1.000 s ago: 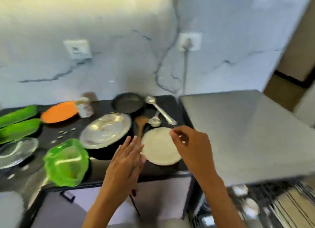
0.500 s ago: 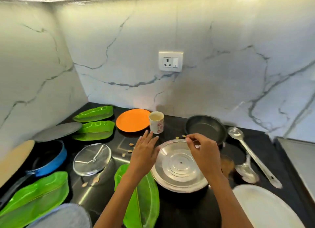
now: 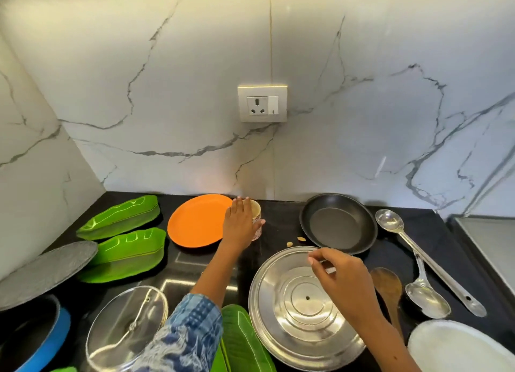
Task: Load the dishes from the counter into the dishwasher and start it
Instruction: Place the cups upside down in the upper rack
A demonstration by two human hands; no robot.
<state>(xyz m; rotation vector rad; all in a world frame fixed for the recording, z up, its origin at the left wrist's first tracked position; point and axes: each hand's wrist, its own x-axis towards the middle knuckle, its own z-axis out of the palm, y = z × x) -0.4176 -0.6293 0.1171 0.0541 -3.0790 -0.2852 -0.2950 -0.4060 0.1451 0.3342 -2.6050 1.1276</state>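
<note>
My left hand (image 3: 239, 224) reaches to the back of the black counter (image 3: 281, 227) and wraps around a small patterned cup (image 3: 257, 213) that stands next to the orange plate (image 3: 195, 222). My right hand (image 3: 338, 277) hovers over the upturned steel plate (image 3: 298, 313) with its fingers curled and thumb and forefinger pinched together; I see nothing clearly between them. A black frying pan (image 3: 338, 227) sits behind the steel plate. To the right lie a long steel ladle (image 3: 418, 256), a steel spoon (image 3: 427, 298) and a wooden spatula (image 3: 387, 286).
A white plate (image 3: 457, 346) is at the front right. On the left are green leaf-shaped plates (image 3: 131, 253), a glass lid (image 3: 125, 327), a grey griddle (image 3: 47, 270) and a blue pan (image 3: 44, 341). Crumbs (image 3: 295, 240) lie near the black pan. A wall socket (image 3: 262, 103) is above the counter.
My left hand has moved forward from above the steel plate's left edge to the cup and closed around it. My right hand stays over the steel plate. The view has turned left.
</note>
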